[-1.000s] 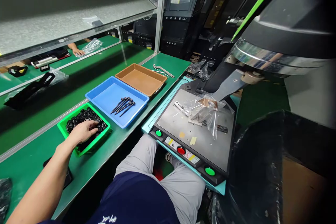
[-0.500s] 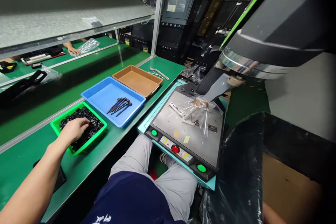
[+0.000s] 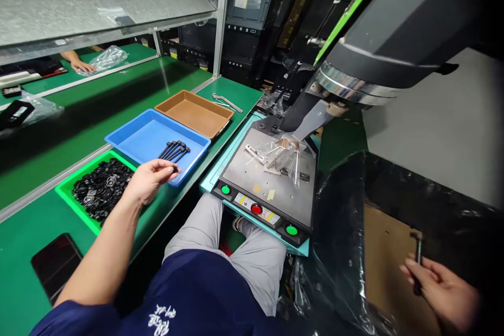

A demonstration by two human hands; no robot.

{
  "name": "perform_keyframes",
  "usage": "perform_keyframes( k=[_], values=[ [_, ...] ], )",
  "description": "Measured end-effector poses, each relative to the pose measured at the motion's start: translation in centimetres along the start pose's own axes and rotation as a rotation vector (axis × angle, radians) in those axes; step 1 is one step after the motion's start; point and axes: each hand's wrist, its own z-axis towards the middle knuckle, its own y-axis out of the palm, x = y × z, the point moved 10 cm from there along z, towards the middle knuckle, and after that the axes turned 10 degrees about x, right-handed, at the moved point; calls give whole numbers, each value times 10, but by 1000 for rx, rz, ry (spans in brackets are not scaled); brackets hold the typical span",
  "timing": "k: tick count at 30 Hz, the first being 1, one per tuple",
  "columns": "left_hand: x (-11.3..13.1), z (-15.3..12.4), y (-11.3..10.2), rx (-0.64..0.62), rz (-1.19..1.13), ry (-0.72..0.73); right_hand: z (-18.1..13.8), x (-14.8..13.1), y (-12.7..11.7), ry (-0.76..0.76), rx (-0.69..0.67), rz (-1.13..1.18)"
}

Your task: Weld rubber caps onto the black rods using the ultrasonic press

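Observation:
My left hand point(image 3: 148, 180) hovers over the near edge of the blue tray point(image 3: 145, 139), fingers pinched on a small black part taken from the green tray point(image 3: 73, 202) of black parts. Several black pins point(image 3: 174, 149) lie in the blue tray. My right hand point(image 3: 443, 289) is at the lower right over a cardboard box point(image 3: 389, 268) lined with black plastic, fingers closed on a thin dark pin point(image 3: 417, 260) held upright.
An empty brown tray point(image 3: 195, 112) sits beyond the blue one, with a metal tool point(image 3: 226, 102) behind it. A press machine point(image 3: 271, 173) with green and red buttons stands at centre, a clear bag on its plate. A phone point(image 3: 55, 265) lies lower left. Another person's hand point(image 3: 81, 65) rests far left.
My left hand left the green tray and moved right toward the blue tray with a small part pinched. My right hand came into view holding a pin. The view shifted right.

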Motion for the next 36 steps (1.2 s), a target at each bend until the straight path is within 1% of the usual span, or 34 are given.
perform_keyframes(
  k=[1,2,3,4,5,7,8,9,10,12,15,17,19,21,24,26,29,31,33,36],
  values=[
    [-5,0,20,-52,-48,-14,-14,0,-1,73,11,26],
    [-11,-1,40,-100,-87,-37,-34,-5,7,138,-34,50],
    [-18,-3,61,-145,-119,-64,-60,-19,24,141,-132,43],
    [-24,-6,81,-183,-151,-87,-89,-37,48,123,-253,42],
    [-29,-11,101,-214,-185,-101,-121,-56,78,105,-388,66],
    [-35,-23,136,-266,-249,-105,-178,-98,138,41,-624,190],
    [-36,-30,151,-293,-272,-94,-200,-117,165,4,-706,251],
    [-37,-38,163,-320,-288,-76,-215,-133,185,-30,-746,316],
    [-37,-45,172,-346,-293,-56,-226,-144,201,-51,-773,378],
    [-36,-55,182,-382,-274,-9,-236,-157,221,-69,-792,462],
    [-38,-58,182,-380,-236,43,-240,-159,232,-48,-808,512],
    [-42,-58,181,-379,-229,48,-240,-155,233,9,-811,548],
    [-44,-58,181,-398,-227,55,-241,-151,234,102,-820,610],
    [-42,-60,182,-414,-209,96,-243,-150,235,187,-842,670],
    [-31,-64,181,-424,-134,225,-244,-151,235,300,-867,759],
    [-23,-67,181,-438,-88,290,-246,-150,236,405,-900,833],
    [-22,-66,181,-478,-64,285,-252,-150,238,538,-984,915],
    [-25,-61,181,-499,-69,246,-254,-149,239,540,-1007,919],
    [-30,-55,182,-521,-87,177,-251,-148,238,449,-974,885],
    [-38,-49,188,-595,-116,41,-248,-149,236,292,-920,803]
  ],
)
